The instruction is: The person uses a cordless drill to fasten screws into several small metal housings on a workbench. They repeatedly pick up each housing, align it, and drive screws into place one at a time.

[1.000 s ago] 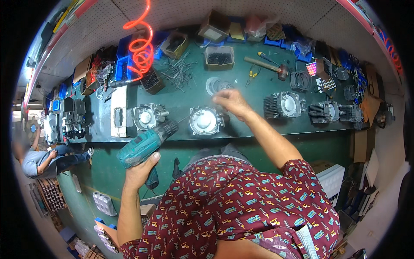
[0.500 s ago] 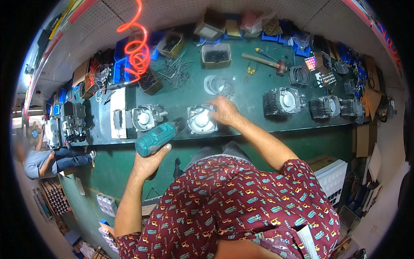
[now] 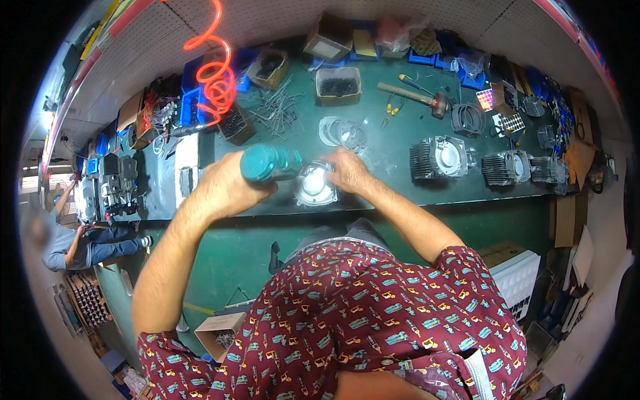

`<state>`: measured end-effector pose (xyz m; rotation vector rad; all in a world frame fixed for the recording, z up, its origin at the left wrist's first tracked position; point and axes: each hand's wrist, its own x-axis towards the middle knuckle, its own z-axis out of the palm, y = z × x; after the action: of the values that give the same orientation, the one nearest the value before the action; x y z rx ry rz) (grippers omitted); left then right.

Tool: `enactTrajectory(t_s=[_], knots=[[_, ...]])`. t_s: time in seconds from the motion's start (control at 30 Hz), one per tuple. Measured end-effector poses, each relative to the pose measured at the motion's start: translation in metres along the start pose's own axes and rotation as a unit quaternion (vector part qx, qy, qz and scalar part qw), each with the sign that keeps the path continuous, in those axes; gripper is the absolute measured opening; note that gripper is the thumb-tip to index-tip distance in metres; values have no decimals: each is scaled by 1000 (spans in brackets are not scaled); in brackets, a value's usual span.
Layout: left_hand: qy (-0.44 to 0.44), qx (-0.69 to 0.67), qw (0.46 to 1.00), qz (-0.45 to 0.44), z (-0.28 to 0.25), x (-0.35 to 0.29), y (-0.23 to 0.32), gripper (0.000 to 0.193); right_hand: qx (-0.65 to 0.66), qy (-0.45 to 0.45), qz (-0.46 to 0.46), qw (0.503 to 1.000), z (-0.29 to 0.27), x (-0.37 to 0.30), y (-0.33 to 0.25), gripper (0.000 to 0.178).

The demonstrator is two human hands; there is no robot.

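Note:
My left hand (image 3: 230, 185) is wrapped round a teal cordless drill (image 3: 265, 163), raised above the bench with its front end pointing right. Under and beside that end lies a silver metal engine housing (image 3: 315, 188) near the bench's front edge. The fingers of my right hand (image 3: 349, 172) are curled over the housing's right side and hold it; their tips are partly blurred. Whether the drill touches the housing cannot be made out. Flat ring-shaped plates (image 3: 343, 133) lie just beyond my right hand.
Finned engine castings (image 3: 441, 159) stand to the right. Farther back are a hammer (image 3: 423, 99), a box of small dark parts (image 3: 338, 87) and loose metal rods (image 3: 277, 113). An orange coiled air hose (image 3: 219, 87) hangs at left. Another person (image 3: 73, 240) works at the far left.
My left hand has raised the drill and swung it up and right, bringing its front end to the housing. The left forearm now covers the second housing. My right hand stays on its housing.

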<state>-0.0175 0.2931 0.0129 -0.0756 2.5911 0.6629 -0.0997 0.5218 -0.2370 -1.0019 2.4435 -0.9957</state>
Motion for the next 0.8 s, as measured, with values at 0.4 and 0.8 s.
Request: enactTrajectory(t_s=[0.4, 0.8], knots=[[-47, 52, 997, -46, -4, 9, 18, 37, 3, -8, 1, 1000, 4, 0, -1, 45], [91, -179, 980, -6, 1, -54, -1, 39, 246, 64, 132, 958, -26, 1, 15, 45]])
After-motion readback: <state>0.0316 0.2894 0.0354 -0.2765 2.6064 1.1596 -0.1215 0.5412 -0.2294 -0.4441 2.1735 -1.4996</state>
